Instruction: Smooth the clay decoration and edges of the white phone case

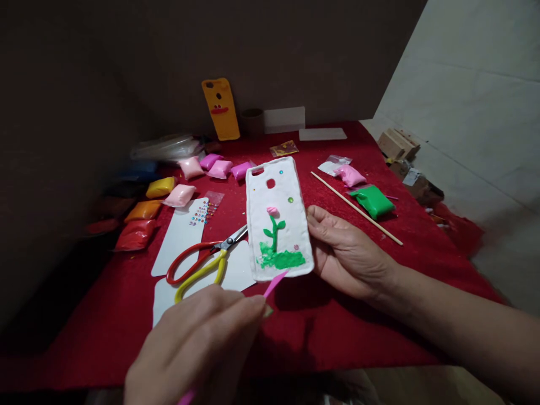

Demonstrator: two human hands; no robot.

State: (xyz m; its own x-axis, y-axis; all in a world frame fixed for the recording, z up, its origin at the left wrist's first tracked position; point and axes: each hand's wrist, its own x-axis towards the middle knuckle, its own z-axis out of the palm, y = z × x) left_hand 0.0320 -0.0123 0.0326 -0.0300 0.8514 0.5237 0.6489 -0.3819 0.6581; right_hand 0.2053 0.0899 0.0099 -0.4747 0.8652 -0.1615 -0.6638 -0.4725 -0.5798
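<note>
My right hand (pixel 343 247) grips a white clay-covered phone case (pixel 261 225) by its right edge, fingers behind it. On its face are a green stem with leaves, a pink bud, a rough green patch at the bottom and several small gems. Between the fingers of my left hand (pixel 198 337) is a pink clay modelling tool (pixel 276 283), its pointed tip close to the case's bottom edge. I cannot tell whether tip and case touch. A bit of green shows at my left fingertips. Scissors (pixel 221 247) with a red and a yellow handle lie left of the case.
Several clay packets (pixel 160 187) lie at left on the red cloth (pixel 337 315). A wooden stick (pixel 358 209), a green clay packet (pixel 373 201) and a pink one (pixel 351 176) are at right. A yellow phone case (pixel 221 112) leans on the back wall. Gem stickers (pixel 205 212) rest on white card.
</note>
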